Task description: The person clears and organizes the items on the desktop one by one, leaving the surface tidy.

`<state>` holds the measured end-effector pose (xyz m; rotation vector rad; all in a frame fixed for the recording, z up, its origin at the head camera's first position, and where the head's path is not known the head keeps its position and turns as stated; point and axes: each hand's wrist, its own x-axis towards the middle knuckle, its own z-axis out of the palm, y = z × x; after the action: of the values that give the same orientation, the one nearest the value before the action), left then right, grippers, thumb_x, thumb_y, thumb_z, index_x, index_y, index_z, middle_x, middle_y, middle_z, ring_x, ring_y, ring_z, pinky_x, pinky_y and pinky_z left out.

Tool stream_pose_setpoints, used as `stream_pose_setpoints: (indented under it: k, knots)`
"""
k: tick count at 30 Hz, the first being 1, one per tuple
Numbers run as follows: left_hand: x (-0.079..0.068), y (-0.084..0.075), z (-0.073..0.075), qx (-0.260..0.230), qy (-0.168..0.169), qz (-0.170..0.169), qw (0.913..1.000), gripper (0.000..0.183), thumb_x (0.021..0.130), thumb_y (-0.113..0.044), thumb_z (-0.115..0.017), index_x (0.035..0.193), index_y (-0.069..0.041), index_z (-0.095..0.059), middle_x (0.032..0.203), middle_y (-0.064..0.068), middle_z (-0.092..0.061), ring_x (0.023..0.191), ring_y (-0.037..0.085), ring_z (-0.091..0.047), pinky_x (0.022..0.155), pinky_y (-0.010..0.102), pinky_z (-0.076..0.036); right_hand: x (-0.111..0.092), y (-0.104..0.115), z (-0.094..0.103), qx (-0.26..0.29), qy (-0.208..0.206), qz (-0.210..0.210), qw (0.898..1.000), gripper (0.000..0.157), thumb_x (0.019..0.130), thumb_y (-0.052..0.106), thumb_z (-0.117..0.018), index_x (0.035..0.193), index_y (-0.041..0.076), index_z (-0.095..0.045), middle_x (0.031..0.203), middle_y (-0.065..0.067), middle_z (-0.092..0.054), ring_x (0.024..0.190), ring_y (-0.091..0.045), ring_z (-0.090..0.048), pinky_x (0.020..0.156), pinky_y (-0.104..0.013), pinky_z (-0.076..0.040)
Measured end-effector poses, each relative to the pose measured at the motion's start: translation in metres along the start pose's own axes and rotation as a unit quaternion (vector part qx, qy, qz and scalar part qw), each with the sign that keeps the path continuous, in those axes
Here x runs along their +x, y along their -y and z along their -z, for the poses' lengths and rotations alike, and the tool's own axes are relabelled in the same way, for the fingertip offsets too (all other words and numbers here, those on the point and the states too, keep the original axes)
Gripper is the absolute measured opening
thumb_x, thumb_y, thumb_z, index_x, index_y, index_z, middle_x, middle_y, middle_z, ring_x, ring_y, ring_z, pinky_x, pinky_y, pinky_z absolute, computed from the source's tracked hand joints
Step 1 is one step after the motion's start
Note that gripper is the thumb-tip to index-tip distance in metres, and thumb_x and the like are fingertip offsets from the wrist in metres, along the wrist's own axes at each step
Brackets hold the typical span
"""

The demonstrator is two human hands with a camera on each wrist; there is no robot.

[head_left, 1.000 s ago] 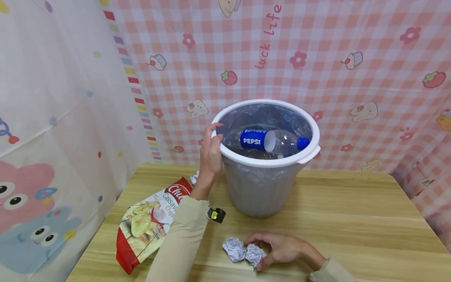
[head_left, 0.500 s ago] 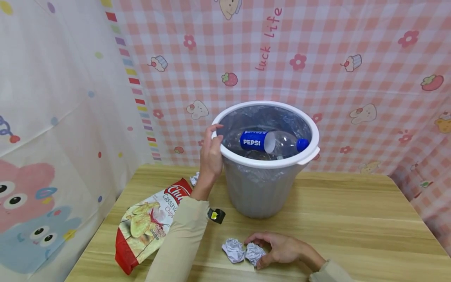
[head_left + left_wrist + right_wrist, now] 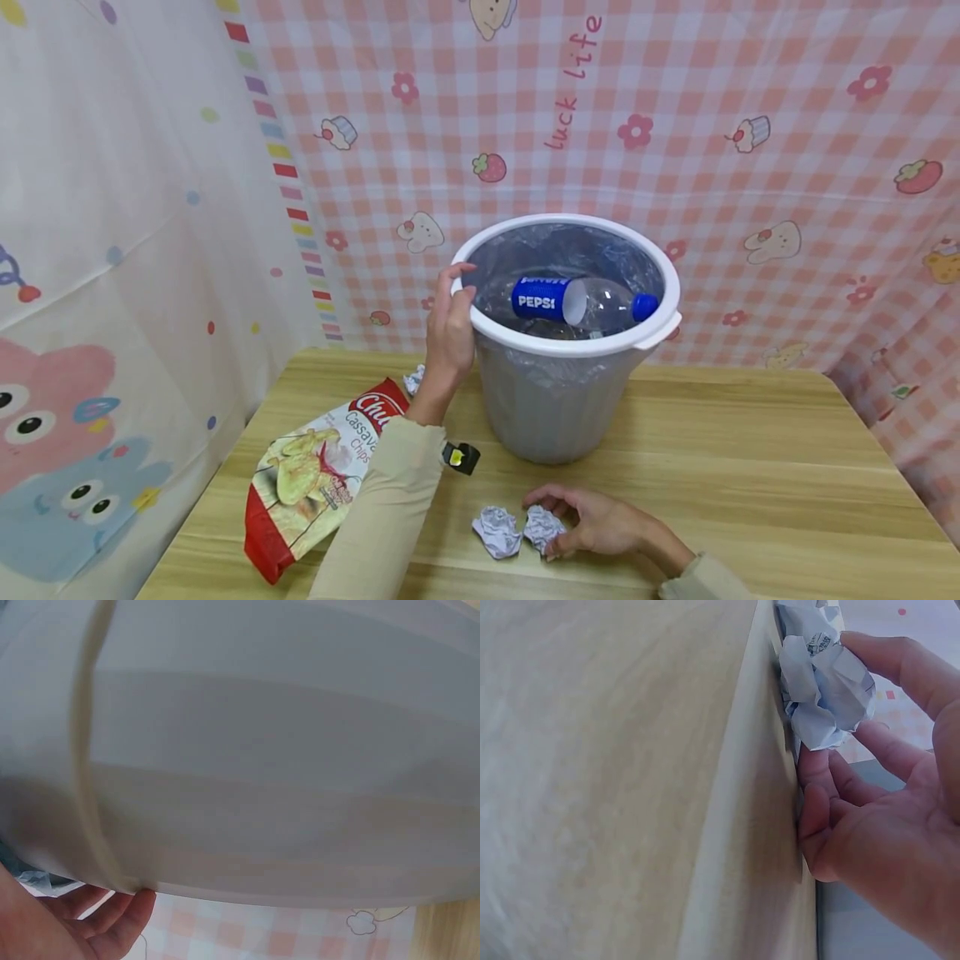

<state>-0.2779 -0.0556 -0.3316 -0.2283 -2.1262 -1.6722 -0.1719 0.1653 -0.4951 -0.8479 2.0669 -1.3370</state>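
My left hand (image 3: 451, 331) grips the white rim of a grey trash bin (image 3: 555, 408) at its left side. In the left wrist view its fingers (image 3: 127, 926) curl at the rim. A clear plastic bottle (image 3: 609, 303) with a blue Pepsi label lies inside the bin's liner. My right hand (image 3: 602, 525) holds a crumpled paper ball (image 3: 542, 529) between thumb and fingers, low over the table. The right wrist view shows the same paper ball (image 3: 825, 686) pinched near the tabletop. A second paper ball (image 3: 497, 532) lies just left of it.
A red and white chip bag (image 3: 315, 471) lies on the wooden table (image 3: 735, 467), partly under my left forearm. Another bit of crumpled paper (image 3: 413, 380) sits behind that forearm. Patterned cloth (image 3: 675, 167) hangs behind the table.
My right hand has shifted slightly away from me with its paper ball, which now stands a little farther from the other one. The left hand keeps its place on the rim.
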Motion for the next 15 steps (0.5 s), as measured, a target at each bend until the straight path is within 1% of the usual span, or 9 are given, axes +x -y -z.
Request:
stream_pose_setpoints:
  k: [5,8,15]
  knots:
    - [0.0007,-0.0004,0.0004,0.000,-0.002,-0.003,1.0000,0.037,0.099,-0.028,-0.034,0.131,-0.019,-0.051,0.149,0.005,-0.046,0.131,0.026,-0.045,0.108,0.048,-0.034,0.0008,-0.0008,-0.0009,-0.010,-0.010,0.001,1.000,0.057,0.081,0.015,-0.078,0.132,0.007,-0.056,0.106,-0.004,-0.061,0.097,-0.011,-0.055,0.084,-0.024,-0.046]
    - [0.0010,-0.0003,0.0005,0.000,-0.002,-0.005,1.0000,0.038,0.099,-0.028,-0.035,0.131,-0.018,-0.051,0.150,0.004,-0.046,0.132,0.025,-0.044,0.109,0.048,-0.033,0.0011,-0.0004,-0.0019,-0.009,-0.014,0.000,1.000,0.057,0.079,0.014,-0.079,0.131,0.007,-0.056,0.106,-0.004,-0.061,0.095,-0.011,-0.056,0.083,-0.023,-0.046]
    - [0.0008,0.0005,-0.0005,0.002,-0.003,-0.003,1.0000,0.038,0.098,-0.027,-0.035,0.132,-0.019,-0.051,0.147,0.004,-0.048,0.127,0.025,-0.046,0.106,0.049,-0.034,-0.0012,0.0013,0.0001,0.001,-0.026,-0.002,1.000,0.056,0.078,0.012,-0.079,0.129,0.007,-0.058,0.107,-0.006,-0.061,0.093,-0.010,-0.057,0.080,-0.024,-0.046]
